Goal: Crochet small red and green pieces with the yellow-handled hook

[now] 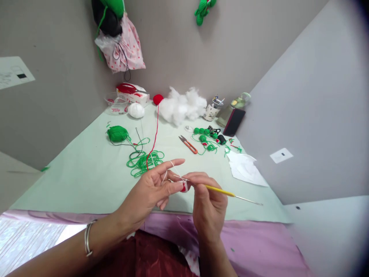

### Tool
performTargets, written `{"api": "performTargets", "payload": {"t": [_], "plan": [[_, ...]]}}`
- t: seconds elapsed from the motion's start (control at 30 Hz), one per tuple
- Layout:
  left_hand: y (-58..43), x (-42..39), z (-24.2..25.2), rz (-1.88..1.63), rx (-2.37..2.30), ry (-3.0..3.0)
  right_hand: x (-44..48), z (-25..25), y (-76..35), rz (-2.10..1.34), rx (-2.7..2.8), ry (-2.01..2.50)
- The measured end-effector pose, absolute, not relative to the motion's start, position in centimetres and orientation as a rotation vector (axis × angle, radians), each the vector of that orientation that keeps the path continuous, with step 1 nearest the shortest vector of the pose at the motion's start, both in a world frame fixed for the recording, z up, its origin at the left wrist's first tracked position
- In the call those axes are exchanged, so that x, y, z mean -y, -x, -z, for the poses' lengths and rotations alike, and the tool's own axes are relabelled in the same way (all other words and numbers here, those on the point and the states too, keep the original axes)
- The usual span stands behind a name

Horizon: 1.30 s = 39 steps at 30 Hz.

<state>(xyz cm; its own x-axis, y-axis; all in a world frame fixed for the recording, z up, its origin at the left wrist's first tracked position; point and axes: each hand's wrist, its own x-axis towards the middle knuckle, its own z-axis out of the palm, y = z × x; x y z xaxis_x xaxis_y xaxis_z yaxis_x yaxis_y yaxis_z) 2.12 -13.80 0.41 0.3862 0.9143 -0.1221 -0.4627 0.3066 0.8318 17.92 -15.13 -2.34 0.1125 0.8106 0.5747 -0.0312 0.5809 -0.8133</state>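
Between thumb and fingers, my left hand (155, 186) pinches a small red and white crochet piece (183, 186). White yarn (176, 169) loops over its raised index finger. My right hand (210, 200) is closed around the yellow grip of a crochet hook (220, 189); one thin metal end points at the piece, while the other sticks out to the right. A strand of red yarn (157, 130) runs from a red ball (158, 99) at the back toward my left hand. Just beyond that hand lies a loose tangle of green yarn (142, 163).
Orange-handled thread snips (188, 145) lie mid-table near small green crocheted balls (203, 137). White stuffing (183, 105), a pen cup (212, 110), a bottle (227, 114) and a phone (234, 122) stand along the back. A green yarn ball (117, 133) sits left, crumpled white paper (245, 167) right.
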Motion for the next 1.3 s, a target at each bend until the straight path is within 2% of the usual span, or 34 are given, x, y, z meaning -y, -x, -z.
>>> {"api": "performTargets", "payload": {"t": [0.4,0.73,0.83,0.93,1.1,1.3], "plan": [[-1.8,13.9,-0.3,-1.053,-0.756,-0.908,15.6,1.6,-18.3,-0.686,1.320,0.782],[-2.2,14.5,0.3,-1.214,-0.870,-1.017,16.2,2.8,-18.2,0.101,1.826,0.847],[-2.2,14.3,0.3,-1.095,-0.736,-0.838,16.2,3.2,-17.9,0.267,1.830,0.854],[-1.9,13.7,0.1,-0.935,-0.651,-0.629,16.0,2.9,-17.9,0.000,1.669,0.862],[-1.8,13.5,-0.4,-0.993,-0.646,-0.668,15.4,1.8,-17.8,-0.533,1.330,0.825],[-2.2,14.1,-0.4,-1.042,-0.667,-0.768,15.5,1.9,-17.3,-0.498,1.454,0.855]]}}
